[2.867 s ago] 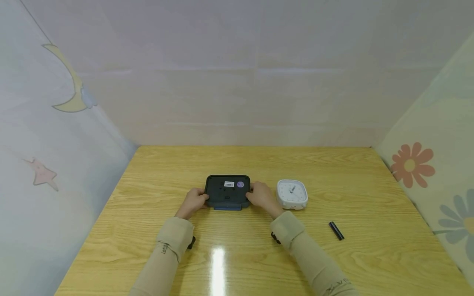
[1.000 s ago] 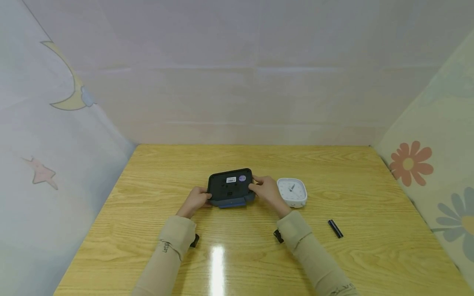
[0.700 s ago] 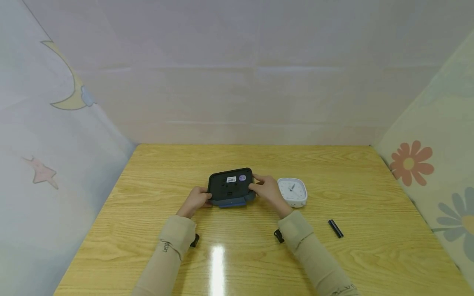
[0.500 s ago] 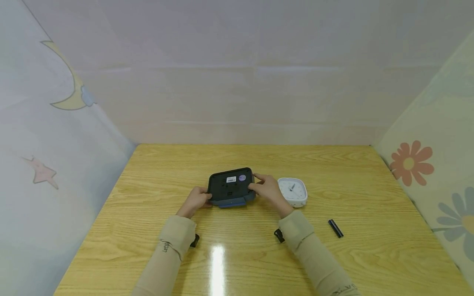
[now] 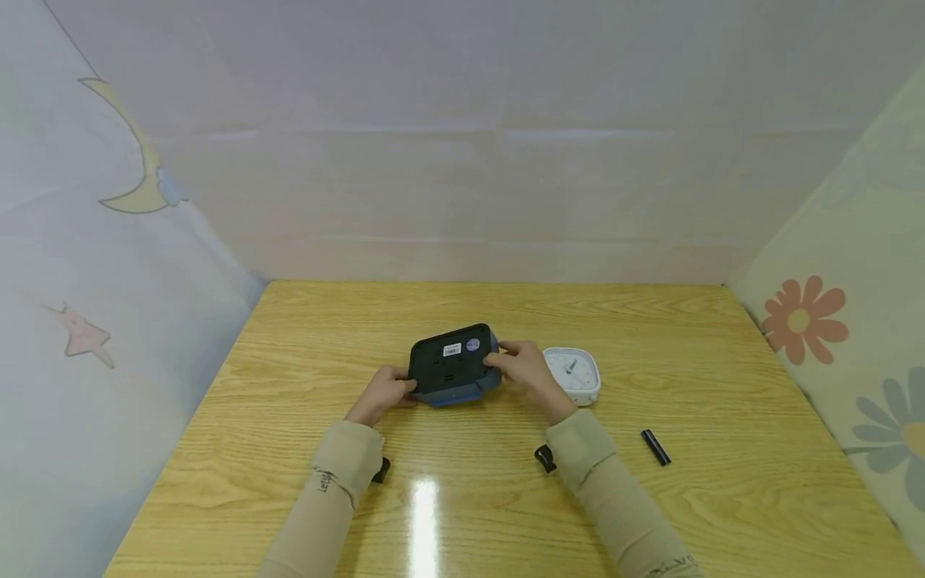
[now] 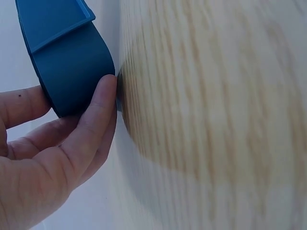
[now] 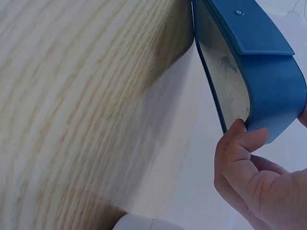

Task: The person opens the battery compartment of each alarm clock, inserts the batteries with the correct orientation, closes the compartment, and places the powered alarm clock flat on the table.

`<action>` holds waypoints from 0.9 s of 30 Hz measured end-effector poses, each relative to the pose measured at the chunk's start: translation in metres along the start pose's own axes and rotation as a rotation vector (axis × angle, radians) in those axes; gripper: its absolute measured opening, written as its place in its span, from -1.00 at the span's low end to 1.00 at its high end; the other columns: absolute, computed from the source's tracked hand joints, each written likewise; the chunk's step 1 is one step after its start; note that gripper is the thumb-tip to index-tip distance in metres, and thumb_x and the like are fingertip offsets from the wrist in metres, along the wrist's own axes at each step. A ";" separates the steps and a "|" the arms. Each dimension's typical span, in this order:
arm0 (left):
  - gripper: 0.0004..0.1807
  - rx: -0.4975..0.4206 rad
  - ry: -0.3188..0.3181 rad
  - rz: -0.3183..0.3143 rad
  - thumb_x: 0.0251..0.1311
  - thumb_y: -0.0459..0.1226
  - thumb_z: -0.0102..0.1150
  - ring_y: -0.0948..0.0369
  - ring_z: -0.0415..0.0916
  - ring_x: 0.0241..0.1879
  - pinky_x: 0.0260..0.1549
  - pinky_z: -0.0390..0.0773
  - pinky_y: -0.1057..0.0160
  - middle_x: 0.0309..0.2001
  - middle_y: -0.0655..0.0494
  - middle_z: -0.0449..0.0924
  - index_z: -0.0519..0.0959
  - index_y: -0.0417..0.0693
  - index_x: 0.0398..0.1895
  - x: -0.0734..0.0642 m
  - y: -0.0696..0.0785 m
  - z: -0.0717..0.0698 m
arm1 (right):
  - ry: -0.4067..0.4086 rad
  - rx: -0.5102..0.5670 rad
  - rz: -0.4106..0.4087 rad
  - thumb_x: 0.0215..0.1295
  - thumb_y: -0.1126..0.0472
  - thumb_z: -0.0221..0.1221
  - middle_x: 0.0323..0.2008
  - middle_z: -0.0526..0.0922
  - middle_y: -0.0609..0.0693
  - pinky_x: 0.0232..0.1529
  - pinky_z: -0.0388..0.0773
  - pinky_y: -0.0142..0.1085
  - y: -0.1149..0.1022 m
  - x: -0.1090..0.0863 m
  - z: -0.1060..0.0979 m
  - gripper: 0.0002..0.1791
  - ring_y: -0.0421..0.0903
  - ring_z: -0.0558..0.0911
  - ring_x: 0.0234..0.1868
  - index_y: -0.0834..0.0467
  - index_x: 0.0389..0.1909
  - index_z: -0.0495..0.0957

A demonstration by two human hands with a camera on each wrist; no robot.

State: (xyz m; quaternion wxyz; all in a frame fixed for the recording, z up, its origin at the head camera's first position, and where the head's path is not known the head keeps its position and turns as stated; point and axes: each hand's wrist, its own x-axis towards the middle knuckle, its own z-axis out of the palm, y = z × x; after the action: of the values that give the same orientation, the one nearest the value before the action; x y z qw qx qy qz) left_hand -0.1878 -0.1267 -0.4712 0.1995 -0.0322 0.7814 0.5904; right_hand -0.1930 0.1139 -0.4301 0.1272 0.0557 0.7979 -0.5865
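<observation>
A wood-grain counter (image 5: 325, 321) spreads under and around the left grip (image 5: 383, 393) and the right grip (image 5: 526, 368), its straight far edge well beyond both. Just to the right of the right grip, a white analog clock (image 5: 573, 371) with rounded corners lies face up. Farther right and on the near side of that grip, a slim dark rod (image 5: 656, 447) lies aslant, too small to identify.

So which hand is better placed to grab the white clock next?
Probably the right hand: it's nearer the white clock, while the left hand is beyond the dark box. Both hold it, so the right would first let go.
</observation>
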 end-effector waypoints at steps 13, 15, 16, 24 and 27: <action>-0.75 0.018 -0.004 0.008 0.26 -0.49 -0.13 -0.04 0.55 -0.25 -0.27 0.57 0.14 -0.20 -0.28 0.51 0.48 -0.53 -0.11 0.001 -0.002 0.002 | -0.005 0.003 -0.031 0.10 0.20 0.20 -0.39 0.49 0.05 -0.44 0.37 -0.25 -0.004 -0.002 -0.001 -0.33 -0.17 0.29 -0.60 0.32 0.25 0.26; -0.76 0.026 -0.008 0.005 0.26 -0.49 -0.12 -0.05 0.55 -0.25 -0.27 0.57 0.14 -0.21 -0.28 0.51 0.49 -0.53 -0.14 0.001 -0.002 0.002 | -0.005 0.002 -0.040 0.10 0.20 0.20 -0.45 0.46 0.00 -0.46 0.35 -0.26 -0.004 -0.002 -0.002 -0.33 -0.16 0.29 -0.61 0.31 0.25 0.27; -0.77 0.030 -0.011 0.004 0.26 -0.49 -0.12 -0.05 0.55 -0.25 -0.27 0.57 0.14 -0.22 -0.28 0.51 0.49 -0.53 -0.16 0.002 -0.001 0.002 | -0.004 0.003 -0.044 0.09 0.20 0.21 -0.46 0.46 0.00 -0.47 0.35 -0.26 -0.005 -0.002 -0.002 -0.33 -0.14 0.30 -0.61 0.31 0.25 0.27; -0.78 0.046 -0.004 0.001 0.27 -0.48 -0.13 -0.05 0.56 -0.33 -0.31 0.58 0.12 -0.32 -0.23 0.51 0.50 -0.52 -0.22 0.000 0.001 0.004 | -0.017 0.002 -0.038 0.10 0.15 0.24 -0.34 0.48 0.08 -0.42 0.41 -0.20 -0.008 -0.004 -0.001 -0.26 -0.07 0.38 -0.51 0.30 0.28 0.21; -0.77 0.040 0.003 -0.016 0.28 -0.44 -0.10 0.01 0.56 -0.38 -0.34 0.59 0.15 -0.35 -0.20 0.52 0.50 -0.50 -0.19 0.000 0.001 0.005 | -0.020 -0.005 -0.048 0.09 0.13 0.25 -0.35 0.48 0.08 -0.43 0.40 -0.21 -0.009 -0.005 -0.001 -0.26 -0.06 0.38 -0.52 0.28 0.28 0.22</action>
State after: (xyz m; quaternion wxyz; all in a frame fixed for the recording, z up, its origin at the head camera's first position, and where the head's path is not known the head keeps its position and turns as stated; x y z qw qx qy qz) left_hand -0.1870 -0.1213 -0.4714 0.2037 -0.0354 0.7929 0.5732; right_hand -0.1908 0.1125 -0.4202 0.1214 0.0303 0.7992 -0.5879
